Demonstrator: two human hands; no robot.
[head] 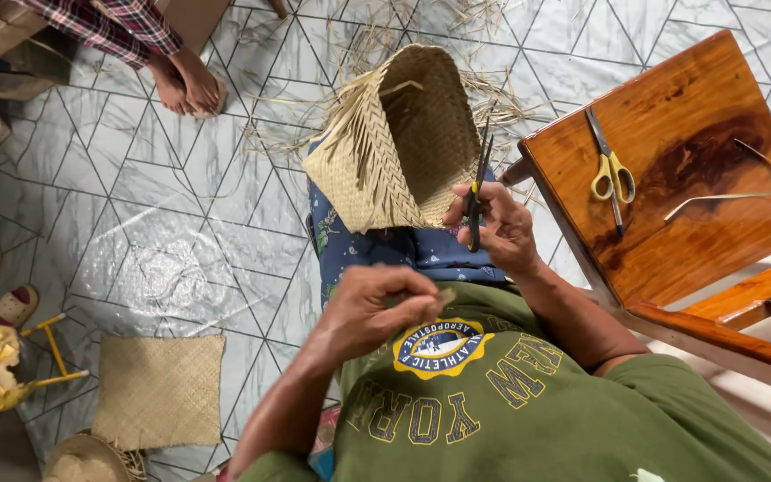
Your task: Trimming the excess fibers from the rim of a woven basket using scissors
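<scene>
Left hand (377,308) sits nearest the camera, just above the green shirt (510,402), its grip closed to a pinch on a short pale straw strip (446,295) whose tip shows past the fingers. The strip's long axis appears to run roughly left-right, its free end pointing toward the right hand; most of it is hidden in the pinch.

Right hand (501,228) lies just beyond and to the right of the left hand, its grip closed around dark-handled scissors (476,192). The scissors stand nearly upright in view, long axis near-to-far, blades pointing away toward the basket rim. Whether the blades are parted cannot be told.

Beyond the right hand, touching the lap's blue patterned cloth (377,250), rests a half-woven straw basket (399,143), mouth tilted toward the camera, loose unwoven strands fanning along its left edge.

Judgement: clean trimming calls for holding the strip taut and keeping the blades square across it, clear of the pinching fingertips.

Right of the basket, a wooden desk (716,89) carries yellow-handled scissors (611,170). Far left of the basket, another person's bare feet (185,82) stand on the tiled floor (136,196).
</scene>
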